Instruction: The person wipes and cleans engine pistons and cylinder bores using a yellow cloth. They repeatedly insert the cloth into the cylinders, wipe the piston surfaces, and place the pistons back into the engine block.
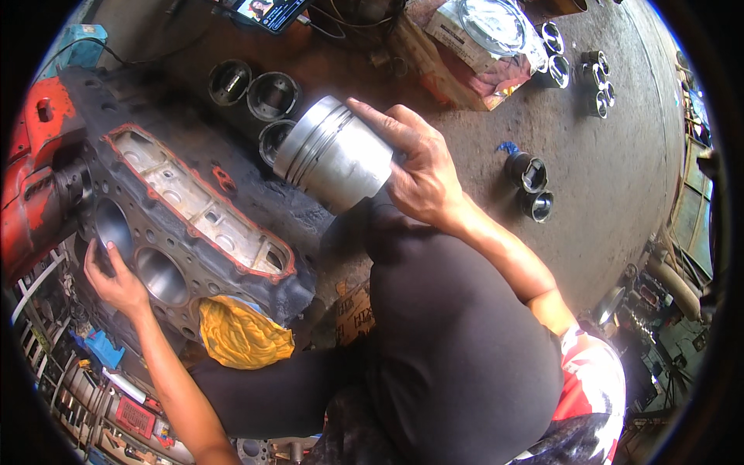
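A silver piston (341,159) with ring grooves near its crown is gripped in my right hand (422,167), held tilted in front of my raised knee. My left hand (116,283) rests on the engine block (198,310), fingers apart at the edge of an open cylinder bore (114,225). Beside it lies a second bore (163,275) with a shiny wall. A long side opening (201,205) of the block has a red-orange edge and a pale inside. A crumpled yellow cloth (244,333) lies at the block's near end.
Several pistons stand on the floor, including a piston (273,95) behind the block and another piston (535,174) to the right. A torn carton (465,46) holds plastic-wrapped parts. A phone (267,12) lies at the top. A tool rack (136,415) sits lower left.
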A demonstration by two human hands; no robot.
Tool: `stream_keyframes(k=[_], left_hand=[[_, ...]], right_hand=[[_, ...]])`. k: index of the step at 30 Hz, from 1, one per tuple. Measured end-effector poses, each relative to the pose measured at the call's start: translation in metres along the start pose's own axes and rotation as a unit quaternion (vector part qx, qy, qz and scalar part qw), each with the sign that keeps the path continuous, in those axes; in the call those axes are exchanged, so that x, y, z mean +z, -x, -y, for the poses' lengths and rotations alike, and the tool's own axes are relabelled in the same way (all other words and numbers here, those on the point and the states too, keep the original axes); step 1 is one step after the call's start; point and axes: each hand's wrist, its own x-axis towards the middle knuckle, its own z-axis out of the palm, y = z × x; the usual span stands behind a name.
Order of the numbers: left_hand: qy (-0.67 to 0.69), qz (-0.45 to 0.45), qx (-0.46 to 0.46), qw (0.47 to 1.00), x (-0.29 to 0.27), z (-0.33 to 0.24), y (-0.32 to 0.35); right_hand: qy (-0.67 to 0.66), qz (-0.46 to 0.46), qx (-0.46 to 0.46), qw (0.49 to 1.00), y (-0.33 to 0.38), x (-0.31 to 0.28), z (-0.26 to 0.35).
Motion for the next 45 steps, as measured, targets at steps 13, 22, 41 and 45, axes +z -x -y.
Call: stream_keyframes(k=[13, 22, 41, 45], left_hand=[[0.003, 0.005, 0.001, 1.000, -0.002, -0.004, 0.000], [-0.009, -0.001, 0.030, 1.000, 0.000, 0.007, 0.000], [-0.008, -0.045, 0.060, 0.997, -0.039, -0.040, 0.012], [0.021, 0.024, 0.069, 0.997, -0.087, -0.083, 0.048]], right_hand=[[-0.223, -0.063, 0.375, 0.898, 0.006, 0.014, -0.082], [-0.125, -0.226, 0.535, 0.804, 0.019, -0.012, -0.167], [-0.232, -0.384, 0.627, 0.637, 0.186, -0.219, -0.273], [-0.325, -0.391, 0.583, 0.634, 0.193, -0.230, -0.286]])
